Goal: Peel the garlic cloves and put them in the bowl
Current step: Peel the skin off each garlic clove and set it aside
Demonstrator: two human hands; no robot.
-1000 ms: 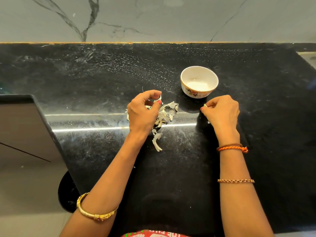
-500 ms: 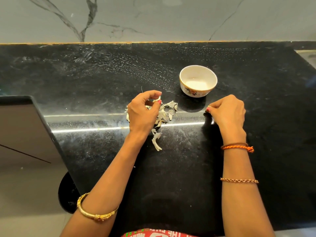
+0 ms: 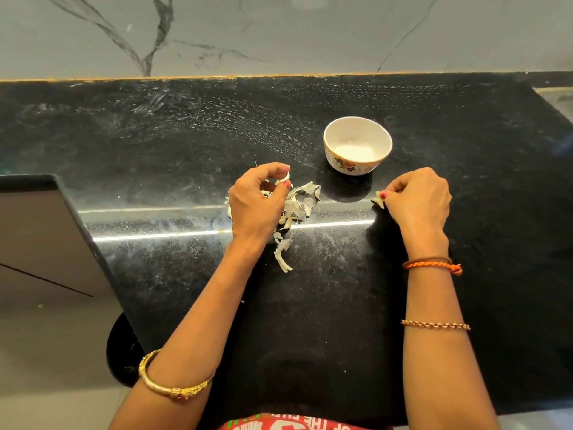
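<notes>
Trouble would be the small garlic clove (image 3: pixel 283 177) slipping from the left hand (image 3: pixel 257 201) grip pinching it above the heap of peels (image 3: pixel 299 203) mid-counter, or the scrap of skin (image 3: pixel 379 202) pinched by the right hand (image 3: pixel 418 200) landing in the one bowl (image 3: pixel 357 145) behind, seemingly empty
</notes>
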